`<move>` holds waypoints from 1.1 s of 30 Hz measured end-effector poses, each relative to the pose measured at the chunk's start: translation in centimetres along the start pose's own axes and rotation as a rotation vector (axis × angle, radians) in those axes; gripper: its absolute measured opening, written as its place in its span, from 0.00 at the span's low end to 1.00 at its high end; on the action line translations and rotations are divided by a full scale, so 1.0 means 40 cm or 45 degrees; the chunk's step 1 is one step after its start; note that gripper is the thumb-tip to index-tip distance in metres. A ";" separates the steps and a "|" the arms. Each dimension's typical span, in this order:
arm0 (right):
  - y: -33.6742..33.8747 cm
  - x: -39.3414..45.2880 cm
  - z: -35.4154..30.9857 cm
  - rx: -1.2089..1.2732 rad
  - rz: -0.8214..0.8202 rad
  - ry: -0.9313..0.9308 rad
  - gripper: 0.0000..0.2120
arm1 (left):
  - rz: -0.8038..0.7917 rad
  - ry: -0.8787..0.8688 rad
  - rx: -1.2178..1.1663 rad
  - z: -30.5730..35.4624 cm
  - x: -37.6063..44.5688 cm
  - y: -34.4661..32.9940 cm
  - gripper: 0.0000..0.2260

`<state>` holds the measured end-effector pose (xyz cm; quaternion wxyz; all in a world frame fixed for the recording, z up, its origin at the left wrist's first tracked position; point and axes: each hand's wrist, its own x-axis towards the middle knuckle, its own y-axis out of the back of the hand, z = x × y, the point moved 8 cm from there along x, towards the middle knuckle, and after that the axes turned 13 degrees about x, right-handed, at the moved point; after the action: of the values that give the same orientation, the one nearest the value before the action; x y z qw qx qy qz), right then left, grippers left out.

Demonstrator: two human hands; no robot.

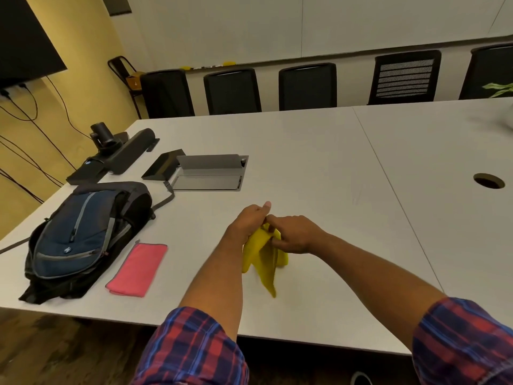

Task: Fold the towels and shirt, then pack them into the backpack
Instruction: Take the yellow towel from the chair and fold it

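A yellow towel (265, 262) hangs bunched above the white table (333, 162), its lower corner touching the surface. My left hand (251, 220) and my right hand (294, 234) meet at its top edge, and both pinch the cloth there. A pink towel (137, 269), folded into a long rectangle, lies flat to the left. Beside it on the far left lies a blue and black backpack (83, 240), on its back with dark fabric under its near end. No shirt can be made out apart from that dark fabric.
An open cable box (208, 173) is set in the table behind the backpack. A camera and black speaker bar (122, 154) stand at the back left. A round cable hole (489, 181) is at the right. Black chairs (306, 87) line the far edge.
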<state>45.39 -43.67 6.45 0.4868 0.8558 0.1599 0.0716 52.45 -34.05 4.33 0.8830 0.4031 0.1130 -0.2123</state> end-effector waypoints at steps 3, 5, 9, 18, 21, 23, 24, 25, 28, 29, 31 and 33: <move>-0.002 0.007 0.014 0.046 -0.046 -0.007 0.13 | -0.001 -0.027 0.104 0.009 -0.008 0.008 0.30; 0.001 0.008 0.025 0.106 -0.055 -0.018 0.11 | -0.030 -0.031 0.140 0.008 -0.016 0.012 0.34; 0.012 0.011 0.041 0.293 -0.012 -0.038 0.11 | -0.111 -0.058 0.061 0.000 -0.025 0.004 0.40; 0.006 0.007 0.055 0.347 -0.039 -0.068 0.14 | -0.300 -0.068 0.131 0.002 -0.036 -0.003 0.36; 0.015 0.010 0.063 0.458 0.030 -0.117 0.08 | -0.380 -0.056 0.320 -0.003 -0.044 -0.009 0.33; 0.023 0.014 0.066 0.523 0.103 -0.153 0.06 | -0.392 -0.044 0.450 -0.011 -0.045 -0.012 0.25; 0.026 0.017 0.066 0.540 0.131 -0.159 0.07 | -0.384 -0.042 0.491 -0.013 -0.043 -0.013 0.19; 0.026 0.019 0.066 0.554 0.147 -0.163 0.07 | -0.364 -0.039 0.520 -0.014 -0.043 -0.011 0.15; 0.029 0.022 0.070 0.576 0.166 -0.189 0.09 | -0.283 -0.049 0.582 -0.012 -0.042 0.001 0.13; 0.031 0.022 0.075 0.577 0.174 -0.202 0.09 | -0.251 -0.062 0.610 -0.011 -0.040 0.007 0.10; 0.033 0.018 0.086 0.547 0.183 -0.234 0.11 | -0.187 -0.059 0.668 -0.016 -0.034 0.019 0.03; 0.035 0.010 0.101 0.470 0.186 -0.252 0.14 | -0.170 -0.068 0.719 -0.017 -0.031 0.030 0.05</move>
<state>47.19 -47.48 5.54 0.3286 0.9426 0.0591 -0.0082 51.89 -32.47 5.14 0.7226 0.6189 0.0525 -0.3033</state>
